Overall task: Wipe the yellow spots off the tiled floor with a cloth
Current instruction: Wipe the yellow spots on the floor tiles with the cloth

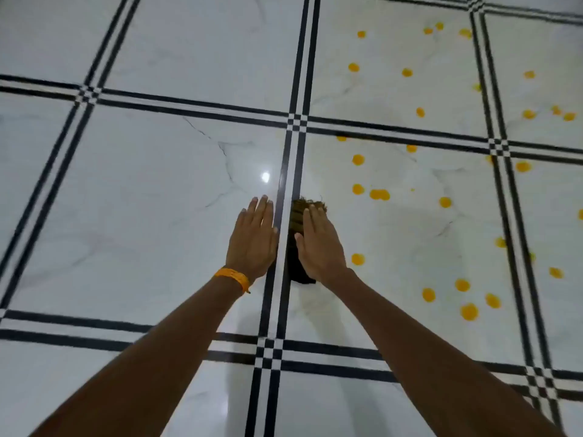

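Note:
A dark brownish cloth [298, 216] lies on the white tiled floor [157, 200] beside a black double grout line. My right hand [320, 244] presses flat on top of the cloth, fingers together, covering most of it. My left hand [254, 238] rests flat on the bare tile just left of the line, holding nothing; an orange band circles its wrist. Several yellow spots [379, 194] dot the tiles to the right of the cloth, the nearest one [357, 259] a short way right of my right wrist.
Glossy white marble-look tiles with black double border lines [296, 124] fill the whole view. More yellow spots [407, 72] spread across the far right tiles. A light glare [265, 176] shines on the tile ahead of my left hand.

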{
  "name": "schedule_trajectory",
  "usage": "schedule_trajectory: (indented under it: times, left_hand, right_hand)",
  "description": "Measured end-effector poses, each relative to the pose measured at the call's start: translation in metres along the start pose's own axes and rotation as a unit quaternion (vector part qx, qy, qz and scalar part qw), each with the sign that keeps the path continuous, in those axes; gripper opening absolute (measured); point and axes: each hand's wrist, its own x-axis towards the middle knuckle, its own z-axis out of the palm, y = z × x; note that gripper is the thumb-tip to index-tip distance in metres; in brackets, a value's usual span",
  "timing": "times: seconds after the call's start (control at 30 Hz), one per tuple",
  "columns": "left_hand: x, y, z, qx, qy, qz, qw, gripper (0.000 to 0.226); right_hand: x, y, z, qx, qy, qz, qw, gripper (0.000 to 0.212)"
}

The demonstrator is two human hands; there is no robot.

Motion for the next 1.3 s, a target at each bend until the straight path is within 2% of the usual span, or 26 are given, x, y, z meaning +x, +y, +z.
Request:
schedule_trajectory:
  times: [0.17, 0.3, 0.4, 0.47, 0.53, 0.57, 0.63, 0.7, 0.73, 0.8, 0.87, 0.9, 0.93, 1.0, 1.07, 1.1, 1.13, 1.2, 1.27, 1.3]
  left_hand:
    - [0.037, -0.029, 0.085, 0.016, 0.008, -0.003, 1.0, 0.059]
    - [0.04, -0.036, 0.121, 0.054, 0.044, -0.007, 0.998, 0.063]
    - [0.039, -0.038, 0.12, 0.049, 0.047, 0.002, 0.998, 0.065]
    - [0.04, -0.039, 0.121, 0.05, 0.056, 0.002, 0.997, 0.065]
    - [0.04, -0.038, 0.121, 0.045, 0.043, 0.013, 0.998, 0.065]
    - [0.039, -0.038, 0.122, 0.046, 0.045, 0.017, 0.998, 0.065]
    - [0.04, -0.041, 0.121, 0.044, 0.047, 0.017, 0.998, 0.065]
    - [0.04, -0.042, 0.121, 0.045, 0.055, 0.019, 0.997, 0.065]
    - [0.039, -0.041, 0.122, 0.048, 0.062, 0.022, 0.997, 0.065]
    - [0.04, -0.042, 0.125, 0.049, 0.062, 0.017, 0.997, 0.065]
    - [0.041, -0.04, 0.125, 0.046, 0.055, 0.022, 0.997, 0.065]
    - [0.041, -0.038, 0.124, 0.041, 0.048, 0.038, 0.997, 0.066]
    - [0.043, -0.032, 0.124, 0.033, 0.04, 0.067, 0.996, 0.067]
    - [0.045, -0.011, 0.123, 0.008, 0.03, 0.122, 0.992, 0.069]
    - [0.05, 0.016, 0.126, -0.023, 0.032, 0.136, 0.99, 0.071]
    - [0.054, 0.028, 0.129, -0.035, 0.035, 0.13, 0.99, 0.07]
    - [0.057, 0.035, 0.133, -0.041, 0.037, 0.118, 0.991, 0.07]
    - [0.063, 0.056, 0.144, -0.035, 0.036, 0.116, 0.992, 0.068]
    - [0.066, 0.063, 0.153, -0.022, 0.033, 0.117, 0.992, 0.066]
    - [0.068, 0.066, 0.156, -0.012, 0.036, 0.12, 0.992, 0.065]
  right_hand:
    - [0.037, 0.024, 0.077, 0.028, 0.053, 0.017, 0.998, 0.061]
    - [0.01, 0.04, 0.1, 0.019, 0.117, 0.0, 0.993, 0.061]
    - [-0.027, 0.083, 0.095, 0.007, 0.112, -0.015, 0.994, 0.064]
    - [-0.016, 0.102, 0.086, -0.013, 0.129, 0.035, 0.991, 0.065]
    - [0.01, 0.088, 0.082, -0.005, 0.16, 0.091, 0.983, 0.066]
    - [0.012, 0.074, 0.085, 0.006, 0.16, 0.076, 0.984, 0.067]
    - [-0.019, 0.064, 0.099, -0.009, 0.123, -0.02, 0.992, 0.067]
    - [-0.066, 0.094, 0.101, -0.031, 0.104, -0.068, 0.992, 0.066]
    - [-0.081, 0.118, 0.097, -0.035, 0.125, -0.046, 0.99, 0.066]
    - [-0.072, 0.15, 0.087, -0.034, 0.154, 0.061, 0.986, 0.067]
    - [-0.042, 0.149, 0.081, -0.027, 0.187, 0.133, 0.973, 0.068]
    - [-0.032, 0.137, 0.082, -0.023, 0.197, 0.139, 0.97, 0.068]
    - [-0.032, 0.125, 0.087, -0.024, 0.184, 0.113, 0.976, 0.068]
    - [-0.061, 0.12, 0.096, -0.057, 0.126, -0.028, 0.99, 0.067]
    - [-0.092, 0.158, 0.085, -0.094, 0.082, -0.15, 0.981, 0.066]
    - [-0.096, 0.185, 0.079, -0.107, 0.082, -0.162, 0.978, 0.065]
    - [-0.093, 0.207, 0.074, -0.107, 0.09, -0.132, 0.981, 0.066]
    - [-0.079, 0.237, 0.057, -0.072, 0.144, 0.024, 0.987, 0.068]
    - [-0.054, 0.216, 0.063, -0.04, 0.21, 0.152, 0.965, 0.069]
    - [-0.05, 0.196, 0.071, -0.029, 0.219, 0.165, 0.961, 0.07]
